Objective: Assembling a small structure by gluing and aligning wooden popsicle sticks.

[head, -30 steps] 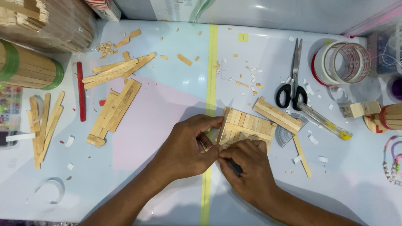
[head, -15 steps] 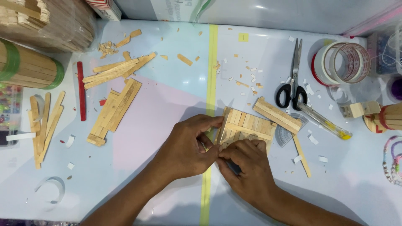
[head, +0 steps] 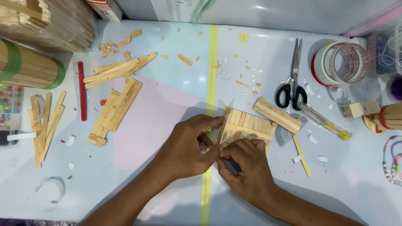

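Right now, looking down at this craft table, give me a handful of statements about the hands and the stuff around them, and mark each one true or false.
1. Both hands, left hand and right hand, meet at the near edge of the stick panel. True.
2. The scissors are held in the right hand. False: they lie shut on the table, beyond the panel, untouched.
3. A red stick lies at the left, beside loose wooden sticks. True.
4. The tape rolls sit to the left of the yellow strip. False: they are at the far right.
5. The panel is made of wooden sticks laid side by side. True.
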